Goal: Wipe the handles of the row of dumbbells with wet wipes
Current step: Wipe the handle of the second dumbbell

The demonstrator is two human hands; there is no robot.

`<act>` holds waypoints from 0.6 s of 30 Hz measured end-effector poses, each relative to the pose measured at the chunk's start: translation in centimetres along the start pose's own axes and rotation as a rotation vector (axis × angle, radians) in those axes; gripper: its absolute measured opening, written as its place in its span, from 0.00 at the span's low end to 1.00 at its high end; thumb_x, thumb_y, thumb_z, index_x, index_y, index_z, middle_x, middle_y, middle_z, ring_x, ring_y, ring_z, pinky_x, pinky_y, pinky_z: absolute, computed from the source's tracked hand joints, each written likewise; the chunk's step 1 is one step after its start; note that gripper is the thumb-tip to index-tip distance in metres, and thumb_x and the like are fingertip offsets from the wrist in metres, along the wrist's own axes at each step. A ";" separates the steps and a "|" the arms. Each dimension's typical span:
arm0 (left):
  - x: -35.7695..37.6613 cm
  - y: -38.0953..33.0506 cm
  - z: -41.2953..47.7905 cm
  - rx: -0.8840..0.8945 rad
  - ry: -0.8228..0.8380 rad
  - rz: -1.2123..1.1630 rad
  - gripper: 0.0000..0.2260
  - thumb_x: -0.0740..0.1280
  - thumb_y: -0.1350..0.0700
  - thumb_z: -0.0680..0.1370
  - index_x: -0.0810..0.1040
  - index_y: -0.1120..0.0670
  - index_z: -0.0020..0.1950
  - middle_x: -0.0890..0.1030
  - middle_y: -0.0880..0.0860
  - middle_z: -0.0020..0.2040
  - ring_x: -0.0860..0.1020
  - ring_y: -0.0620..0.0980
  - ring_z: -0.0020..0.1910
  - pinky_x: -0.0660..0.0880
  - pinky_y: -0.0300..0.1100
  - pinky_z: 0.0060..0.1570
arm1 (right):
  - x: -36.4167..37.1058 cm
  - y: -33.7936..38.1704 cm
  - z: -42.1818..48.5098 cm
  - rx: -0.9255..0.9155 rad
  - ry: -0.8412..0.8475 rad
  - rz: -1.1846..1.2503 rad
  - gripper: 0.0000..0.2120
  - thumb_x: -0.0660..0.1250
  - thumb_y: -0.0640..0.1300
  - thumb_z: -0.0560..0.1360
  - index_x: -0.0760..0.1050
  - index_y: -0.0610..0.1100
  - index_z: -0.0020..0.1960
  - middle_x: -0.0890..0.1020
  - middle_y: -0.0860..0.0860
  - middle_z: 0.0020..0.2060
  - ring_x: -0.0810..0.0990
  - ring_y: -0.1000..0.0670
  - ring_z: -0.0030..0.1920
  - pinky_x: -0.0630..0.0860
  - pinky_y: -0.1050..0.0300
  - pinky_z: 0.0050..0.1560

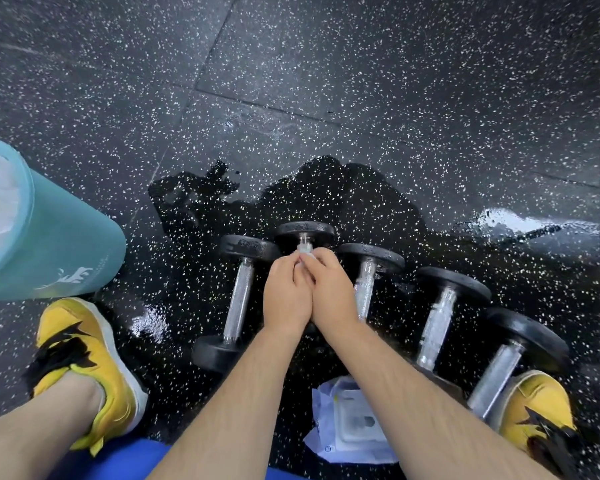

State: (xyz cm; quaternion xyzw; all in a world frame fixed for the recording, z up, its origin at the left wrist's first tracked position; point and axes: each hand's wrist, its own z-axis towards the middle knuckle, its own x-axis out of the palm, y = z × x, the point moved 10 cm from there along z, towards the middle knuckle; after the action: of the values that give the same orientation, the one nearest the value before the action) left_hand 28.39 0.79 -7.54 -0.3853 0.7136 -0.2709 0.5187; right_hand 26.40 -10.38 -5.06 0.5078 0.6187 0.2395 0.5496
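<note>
A white wet wipe [305,252] is gripped between the curled fingers of the left hand [286,296] and the right hand [329,289], which are pressed together over the handle of the second dumbbell [305,232], just short of its far head. The first dumbbell [239,303] is laid just left of the left hand and three more dumbbells [366,285] to the right of the right hand, all on a wet speckled floor [361,81]. A pack of wipes [350,424] is partly covered by the right forearm, and a teal bin [59,244] is stood well to the left of the hands.
</note>
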 end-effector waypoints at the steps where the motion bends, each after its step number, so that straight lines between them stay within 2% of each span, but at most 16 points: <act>1: 0.2 -0.3 0.1 0.017 0.011 -0.022 0.14 0.57 0.55 0.83 0.80 0.47 0.61 0.79 0.43 0.56 0.75 0.37 0.54 0.67 0.25 0.54 | 0.2 0.4 0.2 -0.038 0.003 -0.018 0.09 0.61 0.50 0.82 0.78 0.50 0.49 0.83 0.54 0.44 0.81 0.55 0.46 0.77 0.46 0.54; 3: 0.8 -0.6 0.7 0.030 0.053 -0.049 0.14 0.56 0.54 0.84 0.79 0.49 0.63 0.79 0.45 0.58 0.76 0.39 0.56 0.71 0.32 0.60 | 0.3 0.6 0.9 -0.071 0.034 -0.041 0.09 0.60 0.53 0.82 0.78 0.54 0.53 0.84 0.56 0.47 0.83 0.55 0.49 0.77 0.50 0.55; 5: 1.0 -0.7 1.6 0.000 0.065 -0.015 0.15 0.56 0.54 0.83 0.79 0.50 0.63 0.80 0.46 0.58 0.77 0.42 0.56 0.74 0.41 0.61 | 0.4 0.1 1.8 -0.009 0.072 -0.070 0.09 0.62 0.57 0.81 0.78 0.54 0.51 0.85 0.56 0.44 0.84 0.53 0.47 0.78 0.50 0.51; 7: 0.3 -1.3 2.2 -0.010 0.025 0.048 0.14 0.58 0.56 0.82 0.81 0.51 0.60 0.81 0.47 0.55 0.77 0.44 0.54 0.73 0.40 0.55 | 0.1 -0.5 2.5 0.018 0.049 -0.085 0.10 0.63 0.54 0.81 0.78 0.51 0.48 0.83 0.54 0.42 0.82 0.52 0.45 0.76 0.52 0.46; 10: -0.9 -1.7 2.4 -0.038 -0.030 0.103 0.10 0.62 0.57 0.81 0.83 0.52 0.54 0.82 0.48 0.49 0.78 0.46 0.48 0.70 0.39 0.47 | 0.1 -0.1 2.8 -0.066 0.034 -0.248 0.11 0.62 0.43 0.81 0.81 0.44 0.46 0.75 0.55 0.44 0.75 0.55 0.41 0.67 0.61 0.41; 14: -1.0 -0.6 1.1 -0.086 -0.028 0.147 0.10 0.63 0.60 0.79 0.83 0.51 0.48 0.83 0.48 0.45 0.80 0.48 0.45 0.78 0.48 0.47 | -0.1 0.0 1.7 -0.053 0.045 -0.313 0.13 0.61 0.39 0.79 0.85 0.47 0.48 0.73 0.52 0.40 0.73 0.52 0.40 0.69 0.57 0.39; 18: -1.6 -0.4 -0.6 -0.080 -0.044 0.211 0.10 0.64 0.61 0.78 0.85 0.51 0.49 0.85 0.49 0.45 0.81 0.49 0.45 0.78 0.47 0.47 | 0.3 -0.4 0.1 -0.017 0.088 -0.355 0.16 0.62 0.37 0.78 0.86 0.49 0.52 0.73 0.51 0.39 0.73 0.51 0.41 0.69 0.58 0.39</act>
State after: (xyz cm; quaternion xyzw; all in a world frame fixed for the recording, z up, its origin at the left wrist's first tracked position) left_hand 28.18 1.86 -6.23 -0.3344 0.7488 -0.1776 0.5440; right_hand 26.34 -10.29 -5.60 0.3750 0.7200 0.1661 0.5599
